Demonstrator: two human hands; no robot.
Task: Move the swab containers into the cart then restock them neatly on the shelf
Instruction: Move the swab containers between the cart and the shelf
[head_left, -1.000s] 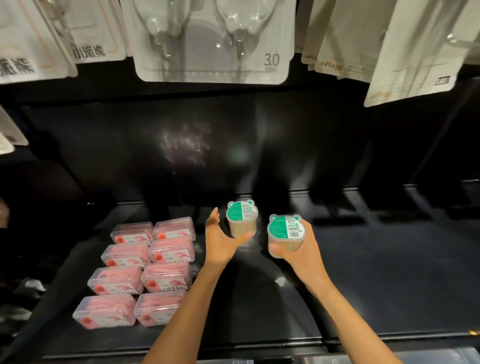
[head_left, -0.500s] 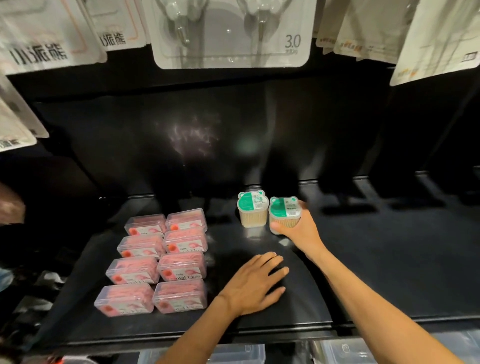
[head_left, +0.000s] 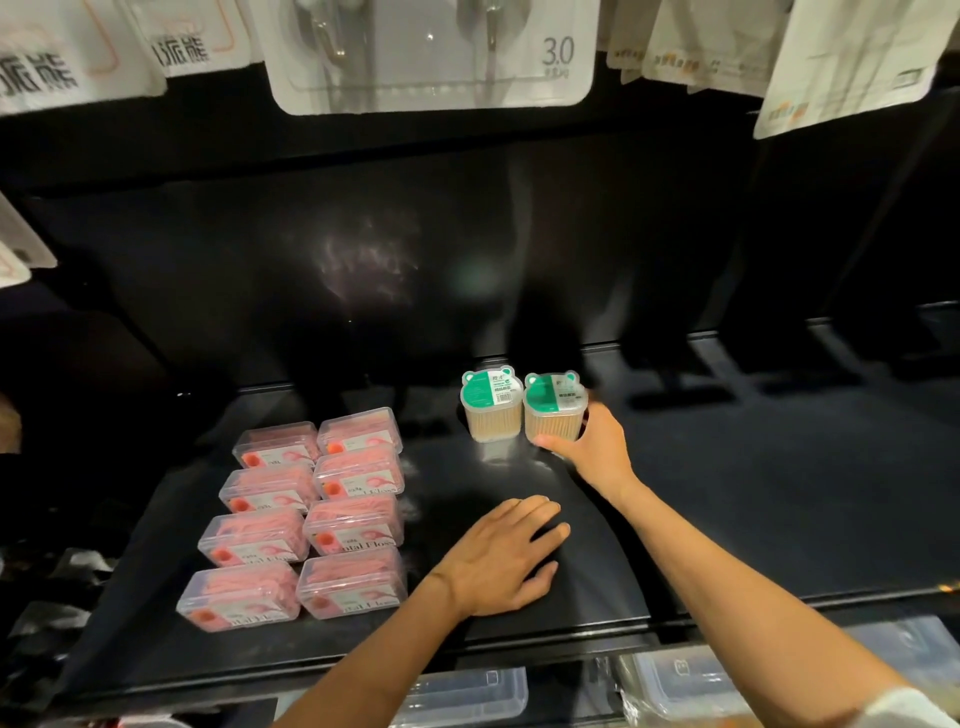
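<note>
The left hand (head_left: 501, 558) rests flat on the black shelf (head_left: 727, 493), fingers straight, holding nothing. Ahead, the left swab container (head_left: 492, 406) stands free, just beside the right swab container (head_left: 554, 411), which the right hand (head_left: 595, 449) grips, fingers curled around it. Pink floss boxes (head_left: 306, 514) lie left in two columns. Both containers are clear, green-lidded, upright.
</note>
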